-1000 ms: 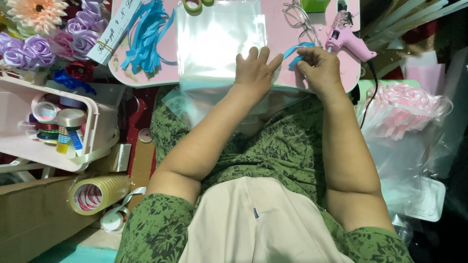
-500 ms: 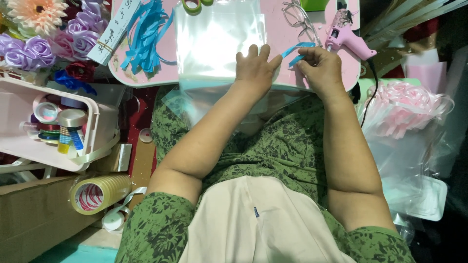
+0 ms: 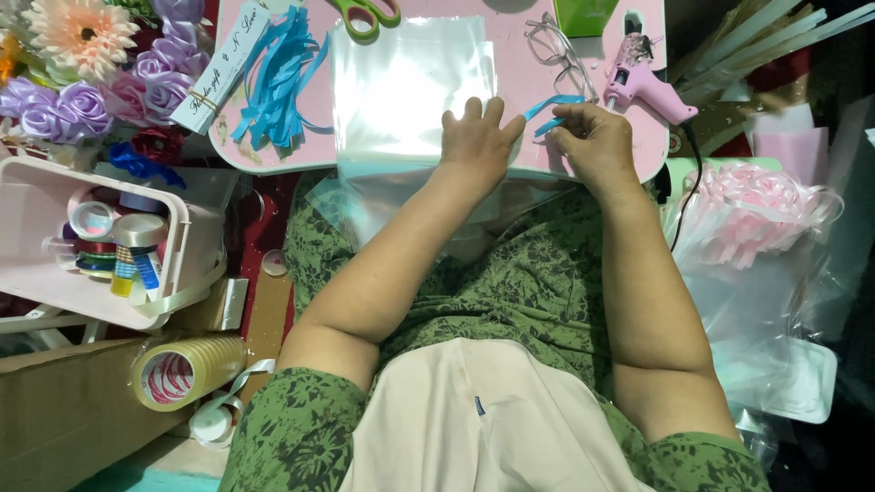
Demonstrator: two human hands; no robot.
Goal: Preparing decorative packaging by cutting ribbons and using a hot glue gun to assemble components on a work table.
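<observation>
the blue ribbon strip (image 3: 554, 107) was the thing in hand here, a short narrow light-blue piece sitting just above the lower edge of the pink desk (image 3: 510, 64), between the two hands. the right hand (image 3: 592, 137) had its grip pinching one end of it between thumb and fingertips, probably so the strip stayed taut and off the surface. it looked thin and glossy, slightly bent in the middle, same colour as the loose bundle of blue ribbon strips (image 3: 278, 77) lying further left on the desk

the left hand (image 3: 476, 137) lay flat with fingers spread, pressing down on a stack of clear plastic sheets (image 3: 406, 87), i'd guess to keep the slippery stuff from sliding off toward the lap, since the sheets hung over the desk's edge. its fingertips were just beside the ribbon's other end, hard to tell if actually touching

around that: a pink glue gun (image 3: 645, 84) to the right of the hands, a pair of glasses (image 3: 558, 50) just above the ribbon, green-handled scissors (image 3: 365, 14) at the top. off the desk, fabric flowers (image 3: 82, 55) at the far left, a pink basket (image 3: 173, 264) with ribbon spools, and a roll of clear tape (image 3: 178, 374) below
</observation>
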